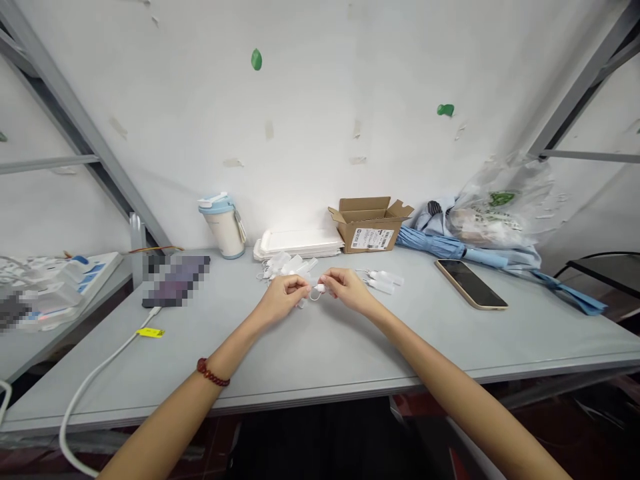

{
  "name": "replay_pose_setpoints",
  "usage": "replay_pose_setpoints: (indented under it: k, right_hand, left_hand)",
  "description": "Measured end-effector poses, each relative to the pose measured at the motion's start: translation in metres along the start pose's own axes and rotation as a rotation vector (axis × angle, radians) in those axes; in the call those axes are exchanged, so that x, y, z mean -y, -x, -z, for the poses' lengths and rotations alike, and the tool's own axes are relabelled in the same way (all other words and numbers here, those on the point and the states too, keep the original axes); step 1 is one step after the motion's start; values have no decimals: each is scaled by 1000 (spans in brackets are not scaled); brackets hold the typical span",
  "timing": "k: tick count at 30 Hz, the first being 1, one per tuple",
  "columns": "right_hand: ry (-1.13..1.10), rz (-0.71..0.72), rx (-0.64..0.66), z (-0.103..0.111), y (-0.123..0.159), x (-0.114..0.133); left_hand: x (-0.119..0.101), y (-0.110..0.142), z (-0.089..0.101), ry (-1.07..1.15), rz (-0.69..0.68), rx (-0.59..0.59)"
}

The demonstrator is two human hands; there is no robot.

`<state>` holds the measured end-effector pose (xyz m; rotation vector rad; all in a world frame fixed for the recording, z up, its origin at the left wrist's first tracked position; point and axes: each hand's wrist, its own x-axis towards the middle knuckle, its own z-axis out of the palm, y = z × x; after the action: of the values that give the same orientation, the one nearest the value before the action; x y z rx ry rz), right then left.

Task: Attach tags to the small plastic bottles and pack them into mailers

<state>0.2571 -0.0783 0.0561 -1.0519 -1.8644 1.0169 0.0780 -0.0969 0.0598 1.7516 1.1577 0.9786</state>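
The grey table [390,347] stands against a white wall [310,120] bearing green scraps [257,59]. Left of and nearer than the cardboard box [373,224], the right hand [345,290] pinches a small white piece [321,288] between thumb and fingers; the left hand [287,297] is curled to a near pinch beside its loop [313,297], though whether it grips that I cannot tell. The piece's long axis appears roughly sideways, loop end leftward, the rest hidden. Similar pieces [390,279] in front of the box point right. The box's label [373,239] carries print too small to read; green print on the plastic bag [505,220], right of the box, is also unreadable.
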Motion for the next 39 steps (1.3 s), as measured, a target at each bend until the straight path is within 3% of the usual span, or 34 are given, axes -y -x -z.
replay_pose_setpoints:
  k: [30, 39]
  right_hand:
    - [46, 45, 31, -4, 1, -4]
    - [36, 44, 13, 1, -2, 0]
  left_hand:
    - [0, 3, 3, -17, 76, 65]
    - [2, -4, 5, 180, 200, 12]
